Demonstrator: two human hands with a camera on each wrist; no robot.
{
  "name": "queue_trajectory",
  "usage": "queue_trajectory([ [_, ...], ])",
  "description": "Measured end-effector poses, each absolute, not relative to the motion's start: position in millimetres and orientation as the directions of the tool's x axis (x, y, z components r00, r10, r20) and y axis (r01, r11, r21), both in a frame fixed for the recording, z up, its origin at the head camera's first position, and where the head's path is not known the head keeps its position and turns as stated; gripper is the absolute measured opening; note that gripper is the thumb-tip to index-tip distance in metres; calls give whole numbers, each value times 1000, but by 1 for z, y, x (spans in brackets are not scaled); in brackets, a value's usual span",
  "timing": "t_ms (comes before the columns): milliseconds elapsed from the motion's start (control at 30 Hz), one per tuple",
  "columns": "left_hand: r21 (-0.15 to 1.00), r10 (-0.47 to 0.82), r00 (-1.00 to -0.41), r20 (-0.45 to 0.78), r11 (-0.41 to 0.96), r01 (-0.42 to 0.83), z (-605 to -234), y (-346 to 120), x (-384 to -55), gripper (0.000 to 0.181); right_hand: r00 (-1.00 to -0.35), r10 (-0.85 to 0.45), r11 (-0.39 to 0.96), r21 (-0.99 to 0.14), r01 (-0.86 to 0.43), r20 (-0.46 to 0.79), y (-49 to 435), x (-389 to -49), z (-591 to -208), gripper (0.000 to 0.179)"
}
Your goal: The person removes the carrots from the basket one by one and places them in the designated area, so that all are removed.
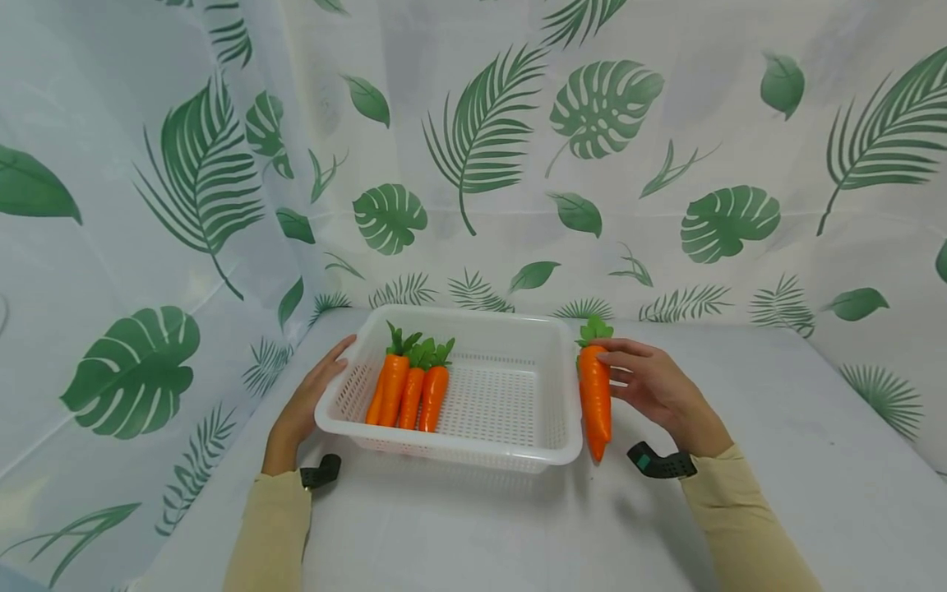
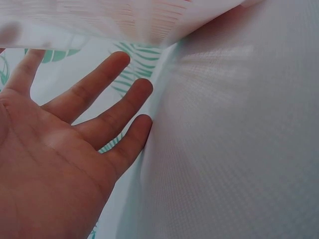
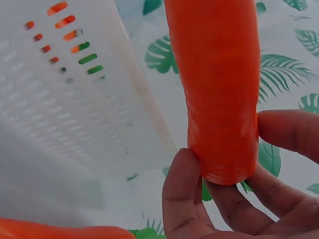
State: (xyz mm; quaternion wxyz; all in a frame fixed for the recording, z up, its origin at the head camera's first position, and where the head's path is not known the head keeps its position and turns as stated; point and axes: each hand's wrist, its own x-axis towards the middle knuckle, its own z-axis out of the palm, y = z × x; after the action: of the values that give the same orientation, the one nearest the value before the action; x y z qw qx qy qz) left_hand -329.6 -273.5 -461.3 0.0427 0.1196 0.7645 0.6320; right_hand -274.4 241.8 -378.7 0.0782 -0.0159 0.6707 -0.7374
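My right hand [image 1: 654, 386] pinches an orange toy carrot [image 1: 595, 395] near its leafy top, just right of the white basket [image 1: 473, 444]. In the right wrist view, thumb and fingers sit around the broad end of this carrot [image 3: 219, 99]. A second carrot [image 3: 65, 230] lies lower, partly out of that view. Several carrots [image 1: 435, 399] with green tops lie side by side in the left part of the basket. My left hand [image 1: 307, 403] is at the basket's left side; the left wrist view shows its fingers [image 2: 112, 117] spread and fairly straight below the basket wall [image 2: 124, 22].
The basket stands on a white table [image 1: 473, 526] near its back edge. Behind and to the left hang white sheets [image 1: 488, 263] printed with green leaves. Black bands [image 1: 662, 462] are worn on both wrists.
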Motion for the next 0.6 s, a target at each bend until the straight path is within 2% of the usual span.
queue_trajectory([
  [600, 972, 221, -972, 84, 196, 129, -461, -272, -329, 60, -988, -106, -100, -987, 127, -116, 263, -279, -390, 36],
])
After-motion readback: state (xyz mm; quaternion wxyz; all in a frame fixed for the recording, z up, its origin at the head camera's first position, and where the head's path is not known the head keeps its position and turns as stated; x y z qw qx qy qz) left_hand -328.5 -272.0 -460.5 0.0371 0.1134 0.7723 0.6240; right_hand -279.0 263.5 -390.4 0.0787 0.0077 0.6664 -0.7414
